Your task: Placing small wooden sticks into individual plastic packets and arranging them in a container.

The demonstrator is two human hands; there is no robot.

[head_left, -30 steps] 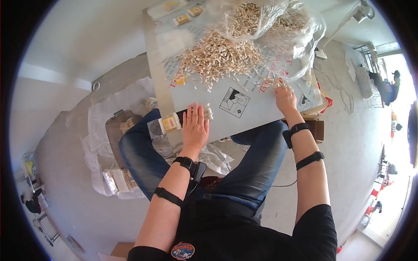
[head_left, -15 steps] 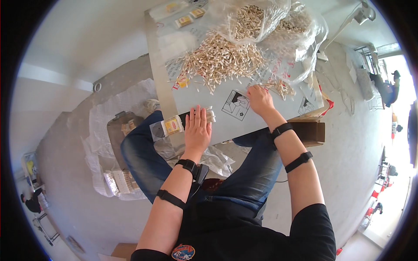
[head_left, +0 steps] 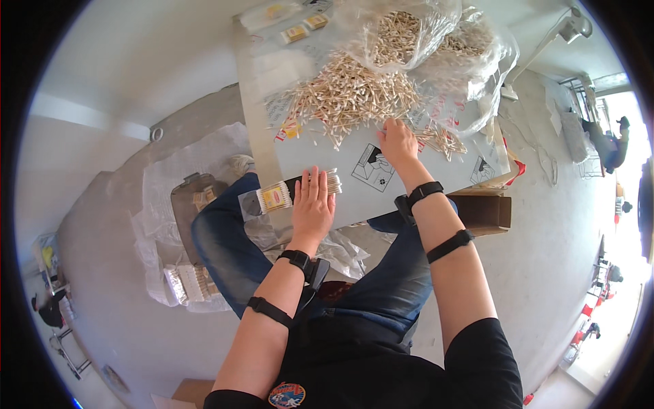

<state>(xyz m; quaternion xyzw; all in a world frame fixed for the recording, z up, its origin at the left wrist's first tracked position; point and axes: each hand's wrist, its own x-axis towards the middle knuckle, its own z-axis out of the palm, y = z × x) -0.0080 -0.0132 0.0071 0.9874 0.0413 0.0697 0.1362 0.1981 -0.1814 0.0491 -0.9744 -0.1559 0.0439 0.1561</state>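
1. Left hand lies flat on a packet of sticks at the board's near edge.
2. Right hand touches the loose stick pile.
3. Clear bags hold more sticks.

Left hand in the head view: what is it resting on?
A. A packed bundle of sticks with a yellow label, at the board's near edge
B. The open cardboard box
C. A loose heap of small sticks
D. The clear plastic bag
A: the left hand lies flat on the labelled bundle at the near edge of the board, while the right hand reaches the loose heap.
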